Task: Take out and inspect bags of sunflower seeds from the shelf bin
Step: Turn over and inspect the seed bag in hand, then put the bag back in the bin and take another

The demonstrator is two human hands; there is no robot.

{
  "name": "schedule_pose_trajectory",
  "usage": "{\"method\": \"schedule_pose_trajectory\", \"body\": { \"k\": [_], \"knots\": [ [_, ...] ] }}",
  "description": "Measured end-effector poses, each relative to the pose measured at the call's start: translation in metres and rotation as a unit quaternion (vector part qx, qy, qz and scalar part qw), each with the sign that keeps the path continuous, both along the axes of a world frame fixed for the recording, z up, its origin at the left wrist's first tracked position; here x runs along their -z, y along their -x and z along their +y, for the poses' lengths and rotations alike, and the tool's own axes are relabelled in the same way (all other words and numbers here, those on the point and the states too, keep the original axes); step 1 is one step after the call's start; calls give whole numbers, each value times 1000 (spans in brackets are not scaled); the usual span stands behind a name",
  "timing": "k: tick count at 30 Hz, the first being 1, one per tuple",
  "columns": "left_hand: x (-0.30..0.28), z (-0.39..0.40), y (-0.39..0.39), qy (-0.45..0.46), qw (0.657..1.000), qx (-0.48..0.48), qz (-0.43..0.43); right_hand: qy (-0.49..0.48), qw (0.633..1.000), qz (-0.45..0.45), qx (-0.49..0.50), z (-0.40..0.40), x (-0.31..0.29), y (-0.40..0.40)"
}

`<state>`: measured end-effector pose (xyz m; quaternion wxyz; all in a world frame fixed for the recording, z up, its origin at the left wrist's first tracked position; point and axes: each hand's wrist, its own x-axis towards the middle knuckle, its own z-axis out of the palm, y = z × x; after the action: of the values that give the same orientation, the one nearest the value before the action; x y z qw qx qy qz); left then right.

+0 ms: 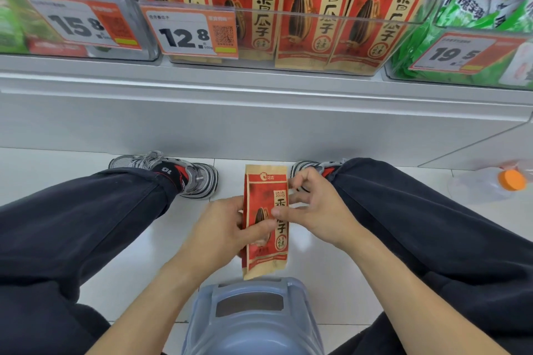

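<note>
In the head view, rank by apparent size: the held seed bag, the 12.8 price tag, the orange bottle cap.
1. held seed bag, though it looks larger for being nearer the camera
2. 12.8 price tag
3. orange bottle cap

The bag (266, 222) looks like matt brown paper with red print. The bin (288, 37) at 12 o'clock is clear, shiny plastic. The floor (331, 282) is smooth, glossy white tile. The stool (253, 320) at 6 o'clock is smooth blue-grey plastic. The trousers (86, 210) are soft dark cloth.
</note>
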<state>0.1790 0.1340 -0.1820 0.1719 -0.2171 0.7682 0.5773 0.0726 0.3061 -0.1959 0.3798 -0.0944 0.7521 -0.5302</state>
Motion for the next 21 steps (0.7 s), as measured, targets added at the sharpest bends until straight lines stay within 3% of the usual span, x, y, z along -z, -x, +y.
{"method": "schedule_pose_trajectory", "body": {
  "k": [4, 9, 15, 21],
  "knots": [
    [-17, -15, -1, 126, 990, 66, 8, 15, 998, -60, -5, 5, -20, 9],
    [-35, -23, 11, 224, 972, -17, 77, 60, 997, -29, -26, -4, -55, 16],
    [-64, -30, 32, 191, 975, -63, 93, 93, 994, -17, -56, -14, -103, 33],
    [-108, -46, 60, 195, 939, -101, 266, 173, 972, 156, 7, -23, -158, 54]
  ]
}}
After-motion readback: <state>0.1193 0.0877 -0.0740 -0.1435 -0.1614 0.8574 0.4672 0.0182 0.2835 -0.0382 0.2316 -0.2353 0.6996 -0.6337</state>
